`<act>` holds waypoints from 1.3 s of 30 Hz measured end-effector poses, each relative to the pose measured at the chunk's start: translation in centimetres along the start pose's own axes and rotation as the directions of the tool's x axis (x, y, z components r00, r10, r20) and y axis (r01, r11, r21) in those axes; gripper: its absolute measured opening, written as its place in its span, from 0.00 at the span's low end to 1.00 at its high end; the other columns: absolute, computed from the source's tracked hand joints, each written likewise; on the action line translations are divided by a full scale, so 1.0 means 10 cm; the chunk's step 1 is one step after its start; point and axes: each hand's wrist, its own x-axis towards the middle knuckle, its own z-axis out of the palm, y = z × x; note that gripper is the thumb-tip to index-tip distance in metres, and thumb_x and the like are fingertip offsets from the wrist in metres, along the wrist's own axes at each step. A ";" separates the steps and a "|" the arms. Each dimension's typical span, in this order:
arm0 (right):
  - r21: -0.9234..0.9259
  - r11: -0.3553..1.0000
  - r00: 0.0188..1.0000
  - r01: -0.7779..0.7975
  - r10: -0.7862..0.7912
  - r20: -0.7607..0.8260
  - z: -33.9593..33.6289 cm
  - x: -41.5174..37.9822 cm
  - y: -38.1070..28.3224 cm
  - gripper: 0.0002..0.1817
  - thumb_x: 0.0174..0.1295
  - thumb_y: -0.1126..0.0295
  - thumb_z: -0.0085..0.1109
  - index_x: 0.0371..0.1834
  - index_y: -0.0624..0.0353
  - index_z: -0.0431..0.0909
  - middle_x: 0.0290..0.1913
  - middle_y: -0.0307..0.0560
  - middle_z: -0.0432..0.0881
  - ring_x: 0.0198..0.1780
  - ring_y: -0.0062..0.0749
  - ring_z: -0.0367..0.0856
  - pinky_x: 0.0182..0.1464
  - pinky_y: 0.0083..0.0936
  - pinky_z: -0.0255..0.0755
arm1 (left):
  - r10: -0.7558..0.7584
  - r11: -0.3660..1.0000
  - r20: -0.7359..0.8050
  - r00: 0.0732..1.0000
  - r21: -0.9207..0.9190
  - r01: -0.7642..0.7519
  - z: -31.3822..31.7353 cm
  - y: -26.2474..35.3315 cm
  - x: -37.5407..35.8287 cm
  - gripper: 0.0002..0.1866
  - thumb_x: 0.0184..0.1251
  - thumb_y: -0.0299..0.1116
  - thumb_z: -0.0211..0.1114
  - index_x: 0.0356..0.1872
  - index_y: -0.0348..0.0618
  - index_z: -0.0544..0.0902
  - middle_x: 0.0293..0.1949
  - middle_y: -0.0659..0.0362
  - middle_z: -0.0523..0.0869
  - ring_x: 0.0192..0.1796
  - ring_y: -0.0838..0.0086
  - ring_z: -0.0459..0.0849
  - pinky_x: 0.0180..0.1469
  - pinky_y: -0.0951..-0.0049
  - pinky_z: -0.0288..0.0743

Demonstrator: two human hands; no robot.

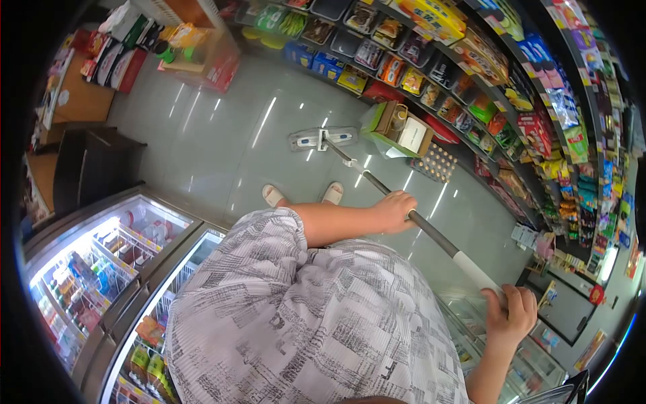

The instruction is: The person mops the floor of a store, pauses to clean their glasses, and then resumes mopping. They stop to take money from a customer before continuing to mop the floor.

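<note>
Looking down from head height, the view shows a person in a grey-and-white patterned garment (303, 316) standing in a shop aisle and holding a flat mop (323, 139) with both hands. Left hand (396, 211): closed around the dark middle section of the mop handle (431, 232), fingers wrapped over the shaft, forearm reaching across the body. Right hand (511, 313): closed around the upper end of the handle, just above its pale grip section, thumb and fingers curled about it. The handle runs diagonally from the right hand, through the left hand, down to the mop head, which lies flat on the glossy grey floor (215, 148) ahead of the person's feet. Two pale slippers (303, 194) stand side by side between the mop head and the body.

Just beside the mop head, on its shelf side, sits a green open carton (397, 128) holding boxed goods, with a tray of eggs (436, 161) next to it on the floor. Shelving (511, 101) packed with coloured packets curves along the far and right sides of the aisle. Glass-topped chest freezers (101, 269), lit from within, stand at the person's left, close against the garment. A dark cabinet (94, 165) stands beyond the freezers.
</note>
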 end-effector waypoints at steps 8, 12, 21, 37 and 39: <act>0.022 0.999 0.919 -0.022 0.012 0.394 -0.24 0.39 -0.11 0.24 0.37 0.66 0.83 0.40 0.61 0.87 0.29 0.50 0.80 0.29 0.51 0.79 0.33 0.42 0.72 | -0.123 0.991 0.289 0.950 0.086 0.102 -0.07 -0.19 0.25 0.17 0.58 0.49 0.72 0.28 0.44 0.83 0.32 0.50 0.87 0.41 0.51 0.87 0.47 0.52 0.80; 0.117 0.968 0.860 -0.222 0.138 0.491 -0.18 0.50 0.12 0.20 0.42 0.76 0.80 0.41 0.67 0.88 0.31 0.51 0.84 0.31 0.41 0.82 0.36 0.35 0.75 | -0.189 0.982 0.455 0.870 0.097 0.163 -0.30 -0.10 0.37 0.20 0.62 0.55 0.70 0.33 0.48 0.88 0.35 0.52 0.90 0.43 0.52 0.89 0.46 0.54 0.81; 0.120 0.693 0.428 -0.711 0.292 0.855 1.02 0.31 0.79 0.13 0.64 0.66 0.72 0.41 0.67 0.88 0.29 0.41 0.85 0.25 0.20 0.78 0.28 0.23 0.70 | -0.316 0.949 0.510 0.800 0.183 0.258 -0.23 -0.80 -0.26 0.24 0.61 0.58 0.73 0.47 0.50 0.88 0.45 0.52 0.89 0.52 0.51 0.86 0.57 0.51 0.78; 0.335 0.382 0.174 -0.861 -0.397 0.901 1.87 1.54 -1.89 0.27 0.74 0.64 0.59 0.75 0.56 0.72 0.32 0.41 0.80 0.23 0.21 0.73 0.23 0.21 0.63 | -0.984 0.115 0.011 0.178 -0.723 0.682 -2.48 -0.40 -1.99 0.48 0.69 0.51 0.70 0.78 0.29 0.59 0.71 0.34 0.73 0.70 0.43 0.77 0.72 0.45 0.71; 0.349 0.384 0.148 -0.855 -0.464 0.873 1.78 1.76 -2.38 0.30 0.74 0.65 0.57 0.78 0.55 0.68 0.31 0.40 0.79 0.22 0.22 0.71 0.23 0.22 0.62 | -0.937 0.136 0.062 0.344 -0.841 0.523 -2.94 -0.05 -1.93 0.44 0.72 0.51 0.67 0.76 0.27 0.61 0.67 0.34 0.76 0.67 0.47 0.80 0.68 0.47 0.76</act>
